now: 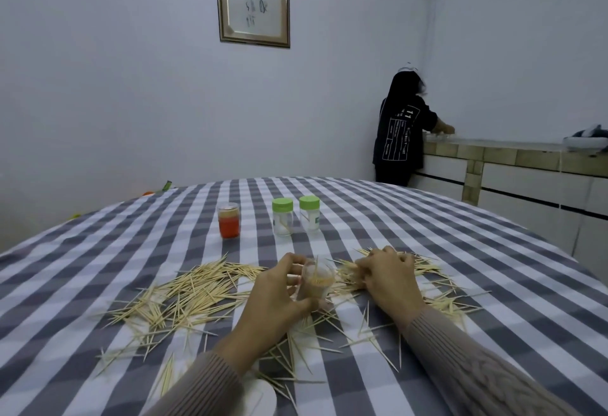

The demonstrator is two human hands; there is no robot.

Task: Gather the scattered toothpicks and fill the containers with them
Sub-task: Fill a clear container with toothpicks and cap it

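Observation:
Pale wooden toothpicks (184,297) lie scattered across the checked tablecloth (427,234), thick on the left and under my hands. My left hand (276,297) grips a clear open container (317,282) partly filled with toothpicks, tilted a little. My right hand (388,276) rests curled on a heap of toothpicks (427,267) to the right of the container; its fingertips press into the heap. Two clear containers with green lids (282,217) (309,213) stand further back. An orange-tinted container (228,220) stands to their left.
A white round lid-like object (263,399) lies near the table's front edge under my left forearm. A person in dark clothes (401,129) stands at a tiled counter (513,152) at the back right. A framed picture (253,1) hangs on the wall.

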